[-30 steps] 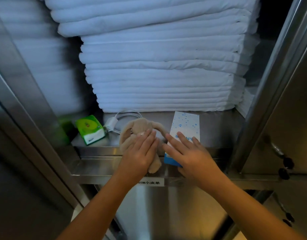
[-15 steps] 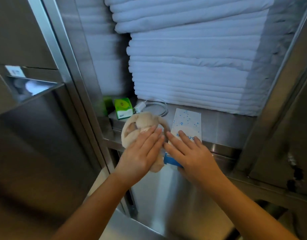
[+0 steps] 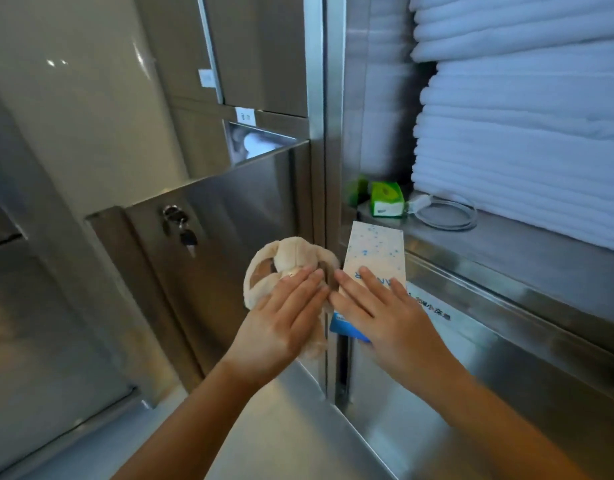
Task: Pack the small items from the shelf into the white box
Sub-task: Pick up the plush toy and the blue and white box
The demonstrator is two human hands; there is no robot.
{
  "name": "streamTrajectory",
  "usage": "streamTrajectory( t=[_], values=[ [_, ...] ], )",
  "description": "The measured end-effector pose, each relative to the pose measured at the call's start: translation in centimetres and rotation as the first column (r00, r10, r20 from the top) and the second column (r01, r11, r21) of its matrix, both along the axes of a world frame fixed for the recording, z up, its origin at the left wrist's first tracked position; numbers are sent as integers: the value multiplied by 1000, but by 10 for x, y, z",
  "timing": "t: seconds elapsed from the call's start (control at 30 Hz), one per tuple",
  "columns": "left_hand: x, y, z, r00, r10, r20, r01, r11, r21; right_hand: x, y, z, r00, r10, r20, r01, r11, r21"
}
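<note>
My left hand [image 3: 284, 317] holds a beige plush toy [image 3: 288, 256], fingers laid flat over it and thumb hidden beneath. My right hand [image 3: 385, 313] holds a white, blue-speckled flat packet [image 3: 374, 249] the same way. Both items hang in the air, left of and below the steel shelf [image 3: 527, 247]. A small green box [image 3: 385, 199] and a coiled white cable with charger [image 3: 444, 214] lie at the shelf's back left. No white box is in view.
A tall stack of folded white linen [image 3: 523, 133] fills the shelf behind the small items. A steel upright [image 3: 324, 133] frames the shelf's left side. Left of it is a steel cabinet door with hanging keys [image 3: 181, 226].
Both hands have lifted the plush toy and the packet off the shelf edge and carried them left. My view has swung left, toward the cabinet door.
</note>
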State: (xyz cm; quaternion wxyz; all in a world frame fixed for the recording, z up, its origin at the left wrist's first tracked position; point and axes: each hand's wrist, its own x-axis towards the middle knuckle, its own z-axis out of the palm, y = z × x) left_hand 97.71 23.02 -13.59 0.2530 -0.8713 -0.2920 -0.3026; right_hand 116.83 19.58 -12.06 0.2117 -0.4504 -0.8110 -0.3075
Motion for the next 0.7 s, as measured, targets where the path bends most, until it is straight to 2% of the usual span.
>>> streamTrajectory(
  t=[0.23,0.33,0.7],
  values=[
    [-85,-44,-10,990,141,17,-139,987,-83,-80,-13,-6,990,143,3,-143,989,-41],
    [-122,-65,-18,977,213,4,-212,975,-70,-116,-24,-11,979,201,-6,-201,977,-70],
    [-242,-148,-36,928,355,117,-344,934,-101,-239,-76,-23,909,416,-33,-415,894,-168]
  ],
)
